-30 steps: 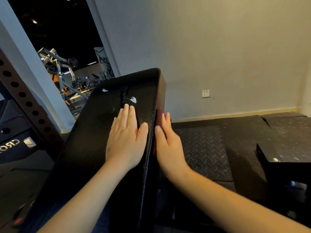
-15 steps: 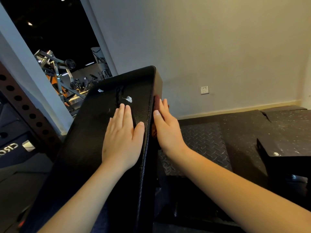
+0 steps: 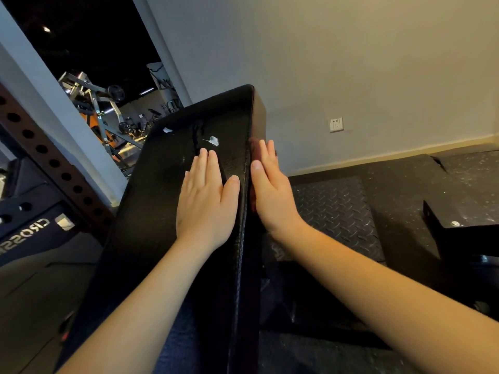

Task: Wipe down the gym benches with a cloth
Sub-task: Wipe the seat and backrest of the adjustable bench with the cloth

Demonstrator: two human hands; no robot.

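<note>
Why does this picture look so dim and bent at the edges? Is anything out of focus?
Head view: the wide lens bows the pillar; light is dim and warm, so the black bench pad shows only faint sheen; the left hand and right hand look sharp.

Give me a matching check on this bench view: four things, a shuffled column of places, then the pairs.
1 left hand
2 right hand
3 wall socket
4 larger white mark

A on the pale wall, right of the bench pad
B flat on the pad's top face
C on the pad's top, just beyond the left fingertips
D against the pad's right side face

Pairs: 1-B, 2-D, 3-A, 4-C
</note>
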